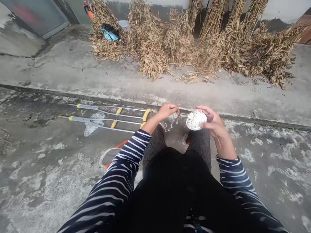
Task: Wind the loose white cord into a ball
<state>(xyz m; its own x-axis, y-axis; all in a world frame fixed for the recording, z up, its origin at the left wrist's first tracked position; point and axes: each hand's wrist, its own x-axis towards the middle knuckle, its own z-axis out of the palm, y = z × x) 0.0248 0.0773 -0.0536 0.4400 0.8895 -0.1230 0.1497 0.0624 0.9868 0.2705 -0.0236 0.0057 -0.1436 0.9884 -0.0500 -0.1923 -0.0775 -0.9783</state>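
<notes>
A person's right hand (210, 121) cups a round, white ball of wound cord (195, 120) near the right knee (199, 142); the left hand (167, 111) pinches narrowly (any strand there cannot be told). Winding or unwinding seems underway, the next move calling for loose cradling. Crisp tan stalks (153, 48) line rough grey concrete (97, 79).
</notes>
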